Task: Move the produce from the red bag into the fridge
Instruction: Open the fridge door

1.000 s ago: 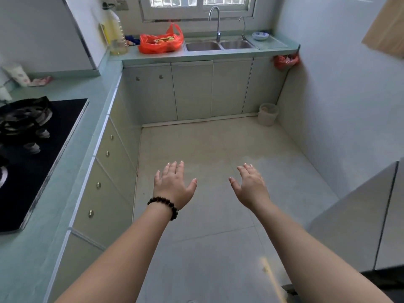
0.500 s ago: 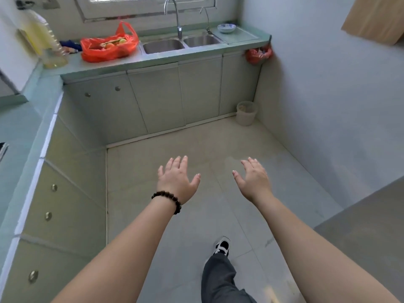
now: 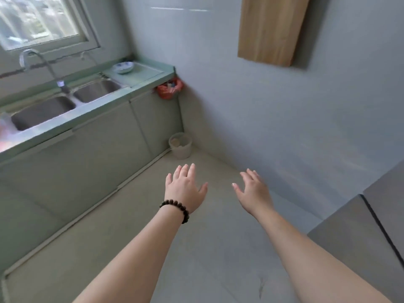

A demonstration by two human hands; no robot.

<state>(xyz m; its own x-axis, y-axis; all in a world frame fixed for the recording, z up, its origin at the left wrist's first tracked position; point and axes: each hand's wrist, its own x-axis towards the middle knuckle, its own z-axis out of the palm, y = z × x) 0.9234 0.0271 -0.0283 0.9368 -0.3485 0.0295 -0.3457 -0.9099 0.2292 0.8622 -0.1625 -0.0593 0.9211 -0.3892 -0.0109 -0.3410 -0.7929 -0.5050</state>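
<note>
My left hand (image 3: 184, 189), with a dark bead bracelet on its wrist, is stretched out over the floor with straight fingers and holds nothing. My right hand (image 3: 253, 192) hovers beside it, also flat and empty. The red bag of produce (image 3: 3, 136) shows only as a blurred red patch at the far left edge, on the green counter (image 3: 135, 80) left of the double sink (image 3: 43, 112). The grey fridge (image 3: 354, 243) stands at the lower right, its doors closed, about a forearm's length right of my right hand.
A small pale bin (image 3: 180, 145) stands in the floor corner. A red bag of rubbish (image 3: 169, 88) hangs at the counter's end. A white bowl (image 3: 123, 66) sits on the drainboard. A wooden wall cabinet (image 3: 271, 29) hangs at upper right.
The view has swung to the right: the red bag slid to the left edge and the fridge came further into view. Both hands stay flat and empty.
</note>
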